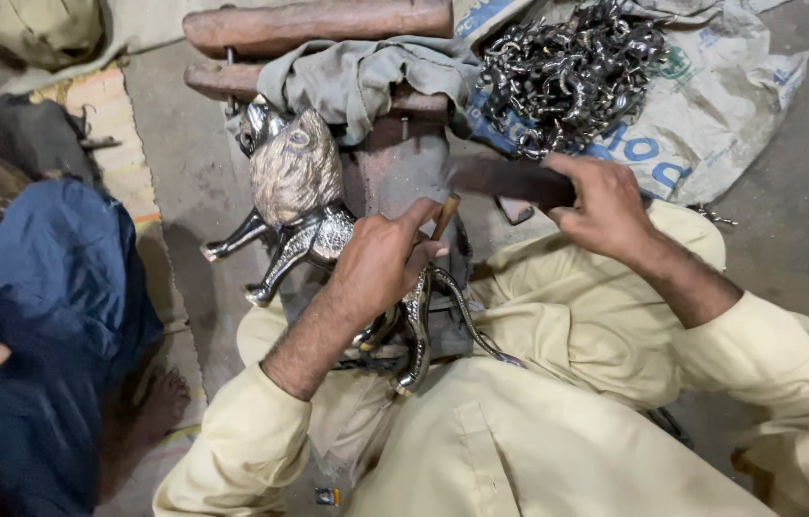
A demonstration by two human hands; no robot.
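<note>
We press our left hand down on a metal animal figure, the fingers curled together over its back while a thin brown stick pokes up between them. The figure lies on its side across our lap, its head with the embossed face pointing away from us and its legs sticking out to the left and down toward our knees. Our right hand is clamped around the handle end of a long dark file, which reaches leftward toward the figure. Beyond the figure a grey cloth is draped over two wooden bars. To the right of the cloth, a heap of small dark metal pieces rests on a printed woven sack spread over the floor. At the left edge, another person in blue clothing sits close beside us, a bare foot near our left sleeve.
</note>
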